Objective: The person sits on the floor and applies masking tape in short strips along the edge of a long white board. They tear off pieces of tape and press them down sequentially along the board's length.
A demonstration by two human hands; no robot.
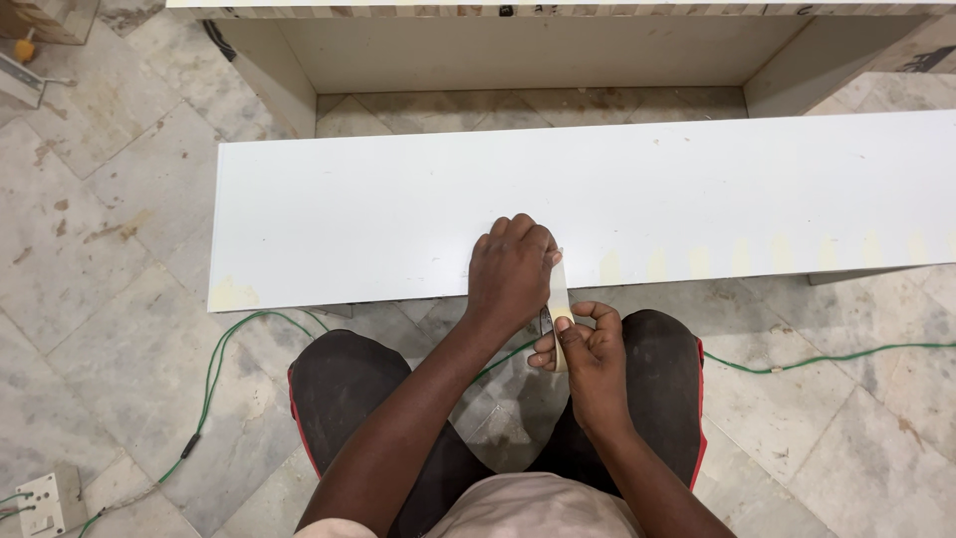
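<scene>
A long white board (398, 199) lies across the floor in front of my knees. My left hand (512, 269) presses down on its near edge, fingers curled over a strip of pale masking tape (560, 289). My right hand (586, 344) sits just below the edge and pinches the lower end of that strip, which runs from the board's face down over the edge. Several short pale tape pieces (742, 257) line the near edge to the right. One more pale patch (234, 294) marks the left corner.
A green cable (214, 374) loops over the marble floor under the board and runs off right. A white socket box (45, 498) lies at the lower left. An open white cabinet carcass (528, 50) stands behind the board.
</scene>
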